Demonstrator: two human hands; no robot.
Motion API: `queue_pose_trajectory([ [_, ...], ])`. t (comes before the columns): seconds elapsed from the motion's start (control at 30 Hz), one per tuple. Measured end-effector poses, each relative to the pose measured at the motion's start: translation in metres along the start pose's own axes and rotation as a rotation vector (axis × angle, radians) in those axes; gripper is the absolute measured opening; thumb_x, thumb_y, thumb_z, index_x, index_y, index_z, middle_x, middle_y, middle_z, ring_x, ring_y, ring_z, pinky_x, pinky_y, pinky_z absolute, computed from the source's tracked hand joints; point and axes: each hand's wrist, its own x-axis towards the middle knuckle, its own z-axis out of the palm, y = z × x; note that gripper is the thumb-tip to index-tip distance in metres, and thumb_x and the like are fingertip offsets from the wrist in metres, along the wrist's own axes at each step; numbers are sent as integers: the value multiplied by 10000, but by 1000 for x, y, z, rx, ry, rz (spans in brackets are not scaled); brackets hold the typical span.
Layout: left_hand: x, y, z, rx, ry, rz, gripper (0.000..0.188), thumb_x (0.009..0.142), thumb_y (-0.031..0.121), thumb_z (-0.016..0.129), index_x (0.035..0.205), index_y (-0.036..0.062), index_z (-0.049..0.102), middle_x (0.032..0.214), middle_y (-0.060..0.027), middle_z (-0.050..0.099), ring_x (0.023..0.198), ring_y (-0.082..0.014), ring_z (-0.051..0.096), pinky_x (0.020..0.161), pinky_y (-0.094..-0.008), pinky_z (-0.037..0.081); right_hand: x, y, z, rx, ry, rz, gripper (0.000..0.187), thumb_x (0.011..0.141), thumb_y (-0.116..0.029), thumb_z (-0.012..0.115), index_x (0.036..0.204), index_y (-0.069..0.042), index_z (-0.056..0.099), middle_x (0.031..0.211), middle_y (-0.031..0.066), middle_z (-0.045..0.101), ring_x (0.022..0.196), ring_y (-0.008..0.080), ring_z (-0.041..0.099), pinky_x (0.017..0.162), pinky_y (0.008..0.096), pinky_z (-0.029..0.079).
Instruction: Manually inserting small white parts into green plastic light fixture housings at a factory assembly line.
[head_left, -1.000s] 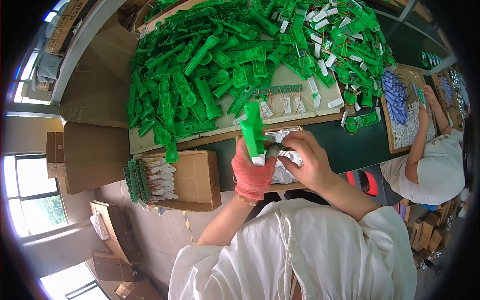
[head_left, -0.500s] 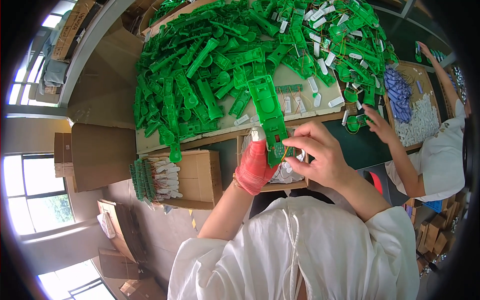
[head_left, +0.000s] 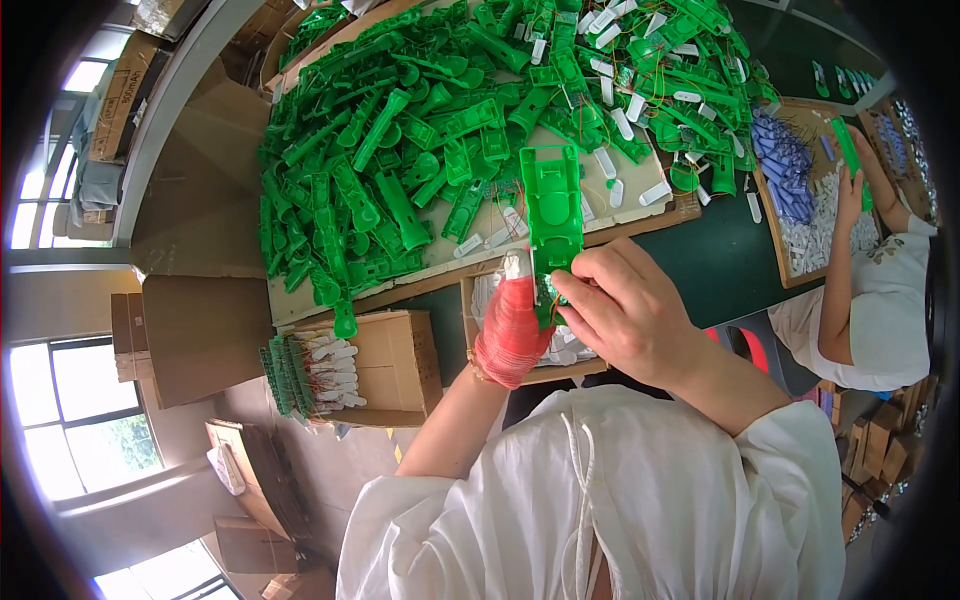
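My left hand (head_left: 508, 330), in a red knitted glove with a white-wrapped thumb tip, holds a long green plastic housing half (head_left: 553, 208) upright with its hollow side toward me. Near the housing's lower end sits a small green circuit board (head_left: 546, 291) with thin red and yellow wires (head_left: 557, 300). My right hand (head_left: 628, 312) is bare. Its thumb and index finger are closed at the wires beside the board, and they partly cover that end.
Green housings (head_left: 390, 150) lie heaped across the table; those at right carry wires and white pieces (head_left: 636, 107). An open carton (head_left: 392, 365) at left holds wired circuit boards (head_left: 290, 375). A co-worker (head_left: 865, 320) at right holds a green piece (head_left: 848, 150) near purple-wrapped parts (head_left: 785, 165).
The housing has turned more upright. My right thumb and finger have closed in on its lower end. The co-worker's hand has drawn back from the pile, and both their hands now hold a green piece.
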Motion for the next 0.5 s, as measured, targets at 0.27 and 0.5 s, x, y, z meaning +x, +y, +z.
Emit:
queue_pose_trajectory([
  [0.27,-1,4,6,184,-13,6,388,927,341,410,1125,26,524,1037,-84,584,919,-160,577,750,-281,486,-8,10,5,170,35,41,406,524,25,739,901,-5,591,859,65,491,717,209,503,596,294,449],
  [0.5,3,-13,-4,409,63,-27,435,916,396,427,1070,10,554,974,-89,605,864,-147,589,707,-260,487,-17,16,15,229,78,127,388,541,8,763,897,-20,611,883,69,506,728,176,530,560,253,462],
])
